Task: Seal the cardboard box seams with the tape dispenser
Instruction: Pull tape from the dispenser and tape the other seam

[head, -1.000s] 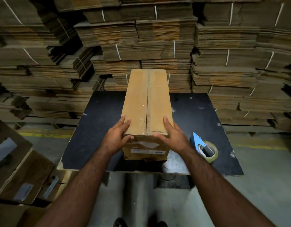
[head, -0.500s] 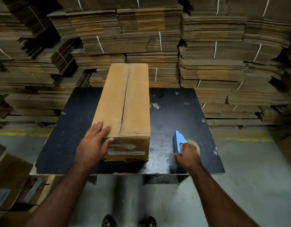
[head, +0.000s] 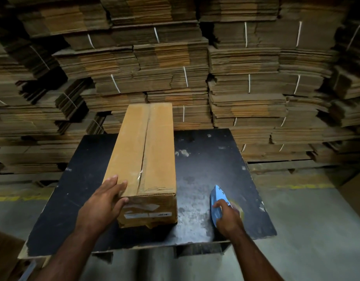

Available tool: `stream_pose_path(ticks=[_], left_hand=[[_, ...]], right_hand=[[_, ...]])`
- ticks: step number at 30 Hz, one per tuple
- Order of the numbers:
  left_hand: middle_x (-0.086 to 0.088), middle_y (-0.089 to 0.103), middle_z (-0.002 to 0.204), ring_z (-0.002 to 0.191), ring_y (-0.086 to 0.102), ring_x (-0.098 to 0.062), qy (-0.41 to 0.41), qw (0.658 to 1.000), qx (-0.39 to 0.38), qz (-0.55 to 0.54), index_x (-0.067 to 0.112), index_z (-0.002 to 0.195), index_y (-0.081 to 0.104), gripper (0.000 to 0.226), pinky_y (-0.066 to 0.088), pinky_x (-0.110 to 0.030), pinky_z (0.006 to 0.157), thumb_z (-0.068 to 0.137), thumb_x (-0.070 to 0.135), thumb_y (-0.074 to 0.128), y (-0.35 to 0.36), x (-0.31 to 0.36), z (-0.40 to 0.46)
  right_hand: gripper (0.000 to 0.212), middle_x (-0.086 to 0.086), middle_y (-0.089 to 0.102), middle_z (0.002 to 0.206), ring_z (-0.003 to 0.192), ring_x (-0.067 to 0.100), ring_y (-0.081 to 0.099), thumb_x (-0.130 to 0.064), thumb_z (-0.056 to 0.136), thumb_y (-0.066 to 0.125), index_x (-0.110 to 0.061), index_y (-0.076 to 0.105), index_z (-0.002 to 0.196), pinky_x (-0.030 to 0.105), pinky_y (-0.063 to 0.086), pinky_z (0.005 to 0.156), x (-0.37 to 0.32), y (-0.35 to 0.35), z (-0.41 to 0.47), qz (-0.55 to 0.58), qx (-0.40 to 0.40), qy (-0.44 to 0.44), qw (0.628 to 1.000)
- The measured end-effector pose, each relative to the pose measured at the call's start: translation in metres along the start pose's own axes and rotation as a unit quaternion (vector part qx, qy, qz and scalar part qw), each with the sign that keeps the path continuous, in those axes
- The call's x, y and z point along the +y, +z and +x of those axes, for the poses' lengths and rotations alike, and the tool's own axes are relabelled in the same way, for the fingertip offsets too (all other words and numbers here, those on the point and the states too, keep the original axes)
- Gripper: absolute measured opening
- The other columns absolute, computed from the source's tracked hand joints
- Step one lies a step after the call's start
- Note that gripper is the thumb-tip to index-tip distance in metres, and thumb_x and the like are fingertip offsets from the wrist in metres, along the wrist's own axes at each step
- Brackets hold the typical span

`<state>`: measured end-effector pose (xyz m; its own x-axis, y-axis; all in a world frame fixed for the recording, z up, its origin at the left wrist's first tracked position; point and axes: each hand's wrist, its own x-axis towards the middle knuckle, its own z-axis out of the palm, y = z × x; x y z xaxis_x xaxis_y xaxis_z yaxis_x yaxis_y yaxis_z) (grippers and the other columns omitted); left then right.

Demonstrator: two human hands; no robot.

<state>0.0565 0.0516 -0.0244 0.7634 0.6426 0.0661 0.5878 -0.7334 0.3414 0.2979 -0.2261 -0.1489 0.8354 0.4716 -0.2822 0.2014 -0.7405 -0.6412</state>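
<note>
There is only 1 view — a camera worn on the person's head. It looks forward and down, close over the near edge of the black table (head: pixel 205 163). Both arms reach in from the bottom. Far off, stacks of flat cardboard (head: pixel 246 78) fill the top — edges look bent.

Bundled cardboard stacks (head: pixel 244 82) (dimly lit) behind black table (head: pixel 213 159).

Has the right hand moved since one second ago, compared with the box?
Yes. The right hand left the box and went right, onto the tape dispenser on the table.
</note>
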Motion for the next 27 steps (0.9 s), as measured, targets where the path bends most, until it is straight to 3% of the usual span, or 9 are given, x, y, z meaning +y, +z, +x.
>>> stream_pose_path(ticks=[2,4,7,10,13,16,20,23,27], left_hand=[[0.003,0.029,0.159,0.146,0.025,-0.015,-0.004,1.0,-0.007,-0.007,0.031,0.144,0.046,0.056,0.031,-0.042,0.113,0.091,0.037,0.064,0.0,0.0,0.0],[0.003,0.03,0.159,0.146,0.024,-0.014,-0.007,1.0,-0.008,-0.022,0.033,0.143,0.047,0.056,0.032,-0.042,0.115,0.09,0.039,0.065,0.003,-0.004,0.0],[0.003,0.031,0.158,0.147,0.023,-0.014,-0.003,0.999,-0.004,-0.039,0.033,0.143,0.048,0.056,0.032,-0.041,0.115,0.09,0.04,0.065,0.006,-0.009,0.002],[0.001,0.028,0.16,0.148,0.02,-0.016,0.01,0.999,-0.015,-0.041,0.03,0.145,0.045,0.056,0.027,-0.038,0.118,0.092,0.039,0.062,0.007,-0.009,0.002],[-0.002,0.026,0.161,0.148,0.02,-0.019,0.01,0.999,-0.034,-0.016,0.03,0.147,0.042,0.057,0.027,-0.037,0.117,0.094,0.043,0.057,0.0,-0.004,0.001],[0.004,0.041,0.15,0.136,0.038,-0.018,0.004,1.0,-0.022,-0.008,0.036,0.129,0.054,0.045,0.044,-0.048,0.1,0.088,0.055,0.055,-0.011,0.014,-0.005],[0.013,0.046,0.146,0.134,0.039,-0.012,-0.007,0.997,0.006,-0.08,0.035,0.128,0.057,0.048,0.027,-0.06,0.108,0.086,0.058,0.056,-0.013,0.036,-0.019],[0.011,0.058,0.133,0.125,0.047,-0.015,0.047,0.985,0.058,-0.157,0.031,0.128,0.059,0.052,0.036,-0.047,0.104,0.082,0.055,0.054,-0.022,0.032,-0.018],[0.007,0.047,0.144,0.128,0.044,-0.01,0.187,0.931,-0.047,-0.309,0.031,0.149,0.038,0.072,0.04,-0.032,0.103,0.081,0.032,0.06,-0.05,0.034,-0.009]], right_hand=[[0.044,0.009,0.063,0.104,0.083,0.019,0.058,-0.001,0.063,0.06,-0.026,0.059,0.099,0.02,0.047,0.064,-0.013,-0.014,-0.008,0.177,-0.002,0.022,0.984],[0.047,0.014,0.063,0.096,0.078,0.018,0.058,0.02,0.075,0.057,-0.016,0.056,0.105,0.016,0.045,0.056,-0.03,-0.028,-0.023,0.325,-0.049,0.039,0.944],[0.048,0.016,0.069,0.1,0.084,0.021,0.066,0.025,0.08,0.052,-0.013,0.052,0.108,0.024,0.052,0.06,-0.061,-0.039,-0.046,0.485,-0.111,0.0,0.867],[0.051,0.015,0.067,0.091,0.073,0.02,0.063,0.031,0.077,0.035,-0.013,0.049,0.099,0.025,0.047,0.049,-0.094,-0.038,-0.063,0.569,-0.105,-0.015,0.816],[0.048,0.009,0.065,0.087,0.069,0.016,0.059,0.028,0.067,0.036,-0.012,0.05,0.089,0.024,0.042,0.045,-0.121,-0.032,-0.077,0.566,-0.079,-0.038,0.82],[0.05,0.01,0.065,0.091,0.075,0.02,0.057,0.029,0.065,0.036,-0.015,0.053,0.081,0.026,0.04,0.046,-0.137,-0.018,-0.091,0.529,-0.049,-0.039,0.846],[0.049,0.009,0.062,0.085,0.075,0.021,0.055,0.031,0.065,0.036,-0.015,0.052,0.073,0.027,0.038,0.045,-0.15,-0.003,-0.109,0.485,0.003,-0.054,0.873],[0.052,0.006,0.061,0.079,0.069,0.018,0.053,0.031,0.068,0.037,-0.018,0.054,0.07,0.026,0.036,0.045,-0.158,-0.003,-0.122,0.474,0.017,-0.071,0.877],[0.047,0.008,0.06,0.082,0.074,0.022,0.052,0.03,0.07,0.042,-0.017,0.05,0.072,0.028,0.034,0.049,-0.169,0.0,-0.139,0.456,0.034,-0.096,0.884]])
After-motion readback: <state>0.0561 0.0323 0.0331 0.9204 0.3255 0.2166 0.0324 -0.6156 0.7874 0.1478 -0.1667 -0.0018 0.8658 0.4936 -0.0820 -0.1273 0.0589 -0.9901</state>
